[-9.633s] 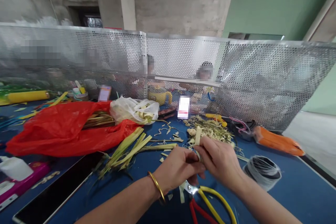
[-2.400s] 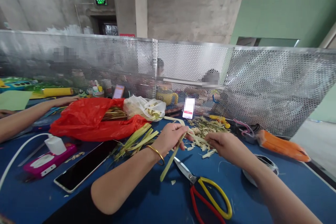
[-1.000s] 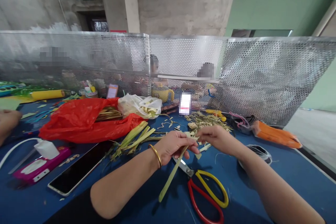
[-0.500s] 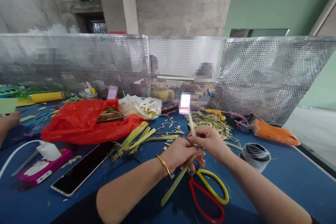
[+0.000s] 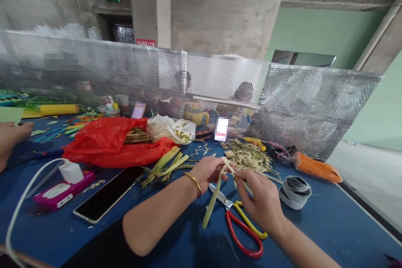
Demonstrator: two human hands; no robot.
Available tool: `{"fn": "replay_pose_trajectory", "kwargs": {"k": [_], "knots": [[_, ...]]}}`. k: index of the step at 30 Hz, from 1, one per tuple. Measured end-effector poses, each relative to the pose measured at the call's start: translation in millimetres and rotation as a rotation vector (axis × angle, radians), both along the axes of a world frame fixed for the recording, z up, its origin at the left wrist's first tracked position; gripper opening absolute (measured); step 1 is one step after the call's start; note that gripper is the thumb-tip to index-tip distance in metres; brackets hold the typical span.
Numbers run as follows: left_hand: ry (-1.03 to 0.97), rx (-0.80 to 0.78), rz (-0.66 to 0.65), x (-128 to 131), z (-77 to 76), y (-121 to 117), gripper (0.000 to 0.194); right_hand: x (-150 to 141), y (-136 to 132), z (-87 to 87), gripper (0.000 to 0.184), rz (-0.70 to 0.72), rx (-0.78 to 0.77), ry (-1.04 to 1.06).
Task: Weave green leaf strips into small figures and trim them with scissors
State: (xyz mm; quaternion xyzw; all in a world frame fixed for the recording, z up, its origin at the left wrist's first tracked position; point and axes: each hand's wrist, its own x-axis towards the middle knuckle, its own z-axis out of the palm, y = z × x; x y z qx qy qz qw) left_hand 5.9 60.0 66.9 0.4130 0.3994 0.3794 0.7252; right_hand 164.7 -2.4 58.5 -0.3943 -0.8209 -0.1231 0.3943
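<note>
My left hand (image 5: 209, 171), with a gold bangle at its wrist, pinches a pale green strip of dried plant leaf (image 5: 213, 203). The strip is bent near the fingertips, and one end hangs down towards the table. My right hand (image 5: 260, 194) is closed on another part of the same strip, just right of the left fingers. Scissors (image 5: 228, 204) with one red and one yellow handle lie beneath the hands, partly covered by the right one. Beyond the hands is a heap of shredded plant scraps (image 5: 251, 157). Longer leaf strips (image 5: 166, 165) lie to the left.
A red plastic bag (image 5: 97, 144), white bag (image 5: 169, 127), black-screened phone (image 5: 108, 196) and magenta device (image 5: 63, 190) are leftward. Twine (image 5: 295, 192) and an orange packet (image 5: 317, 168) lie rightward. A perforated screen (image 5: 216, 75) borders the back. Another person's hand (image 5: 14, 138) is far left.
The strip was straighter, sloping across both hands; now it is bent at the left fingertips. My right hand has come down and nearer, uncovering the scissor blades. The view has shifted slightly.
</note>
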Motion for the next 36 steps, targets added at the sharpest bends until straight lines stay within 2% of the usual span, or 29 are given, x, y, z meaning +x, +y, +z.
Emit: {"fn": "replay_pose_trajectory", "kwargs": {"k": [4, 9, 12, 16, 19, 21, 24, 27, 29, 32, 36], "knots": [[-0.124, -0.164, -0.001, -6, -3.6, -8, 0.016, 4, -2, -24.7, 0.018, 0.033, 0.113, -0.200], [-0.261, -0.297, -0.025, -12, -18.1, -14, 0.014, -7, -4, -43.9, 0.021, 0.056, 0.047, -0.274], [-0.311, -0.314, 0.005, -11, -27.1, -14, 0.013, -11, -7, -44.1, 0.015, 0.030, 0.026, -0.295], [-0.361, -0.310, 0.042, -7, -30.0, -14, 0.015, -13, -12, -33.1, 0.017, -0.075, 0.157, -0.315], [-0.355, -0.296, 0.047, -5, -28.1, -19, 0.014, -18, -15, -29.1, 0.028, 0.021, 0.230, -0.519], [-0.318, -0.277, 0.015, -3, -27.9, -23, 0.014, -23, -16, -30.9, 0.026, 0.072, 0.250, -0.618], [-0.243, -0.156, -0.040, 1, -30.7, -29, 0.016, -27, -18, -34.5, 0.021, 0.084, 0.242, -0.632], [-0.180, -0.023, -0.052, 4, -34.6, -32, 0.019, -25, -23, -32.4, 0.021, 0.053, 0.198, -0.493], [-0.148, 0.010, -0.050, 4, -36.0, -33, 0.025, -22, -26, -28.7, 0.020, 0.041, 0.155, -0.313], [-0.133, 0.015, -0.088, 3, -35.7, -33, 0.032, -17, -25, -24.8, 0.013, 0.020, 0.020, 0.080], [-0.143, 0.028, -0.166, 0, -34.1, -34, 0.037, -11, -16, -27.5, 0.015, -0.039, -0.275, 0.641]]}}
